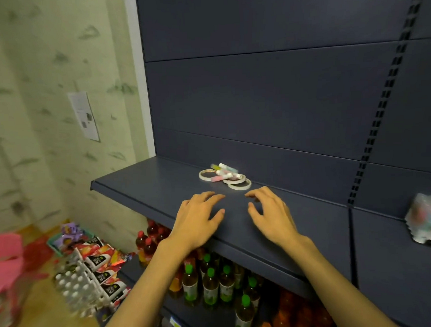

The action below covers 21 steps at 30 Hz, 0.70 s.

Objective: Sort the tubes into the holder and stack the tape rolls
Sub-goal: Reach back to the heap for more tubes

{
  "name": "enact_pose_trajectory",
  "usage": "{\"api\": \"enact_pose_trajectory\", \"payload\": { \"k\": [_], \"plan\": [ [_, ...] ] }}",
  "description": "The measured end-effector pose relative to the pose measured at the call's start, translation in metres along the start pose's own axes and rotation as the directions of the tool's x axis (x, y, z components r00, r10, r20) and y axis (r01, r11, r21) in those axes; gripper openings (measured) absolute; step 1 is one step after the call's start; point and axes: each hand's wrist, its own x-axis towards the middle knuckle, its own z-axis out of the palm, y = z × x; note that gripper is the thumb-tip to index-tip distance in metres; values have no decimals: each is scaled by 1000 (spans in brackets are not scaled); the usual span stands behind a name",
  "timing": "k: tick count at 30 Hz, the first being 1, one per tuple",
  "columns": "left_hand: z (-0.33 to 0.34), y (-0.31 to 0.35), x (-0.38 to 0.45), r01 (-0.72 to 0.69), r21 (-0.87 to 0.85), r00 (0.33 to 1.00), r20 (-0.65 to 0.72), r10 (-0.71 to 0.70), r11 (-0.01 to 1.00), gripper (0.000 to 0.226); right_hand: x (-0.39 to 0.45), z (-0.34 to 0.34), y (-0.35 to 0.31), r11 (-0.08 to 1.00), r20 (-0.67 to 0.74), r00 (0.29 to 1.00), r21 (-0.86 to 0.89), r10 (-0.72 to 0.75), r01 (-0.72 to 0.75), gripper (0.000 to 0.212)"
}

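- Left hand (199,218) is flat-ish over the dark blue shelf (141,184), fingers spread and relaxed, holding nothing.
- Right hand (271,212) is just beside it, fingers loosely curved with the tips down near the shelf, also holding nothing.
- Just past both sets of fingertips sits the pile: three white tape rolls (239,185) lying flat, not stacked, with a few pastel tubes (226,172) dumped across them.
- Can't spot a holder for the tubes anywhere.
- Far off to the right of the right hand there's a bubble-wrapped bundle (426,218), contents too blurry to tell.
- Under the hands, the lower shelves hold bottles (210,287) with green caps, plus red ones.
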Motion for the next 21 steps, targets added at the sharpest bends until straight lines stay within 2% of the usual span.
{"api": "enact_pose_trajectory", "payload": {
  "k": [7,11,21],
  "plan": [
    [13,-64,52,-7,6,999,36,7,1000,48,57,48,-1,999,-32,999,0,42,-42,25],
    [24,-89,93,-66,2,996,59,66,998,48,92,66,8,998,-76,996,28,54,-52,24],
    [60,-138,183,-166,-18,985,54,166,986,44,140,83,46,983,-172,969,-10,180,-185,20]
  ]
}}
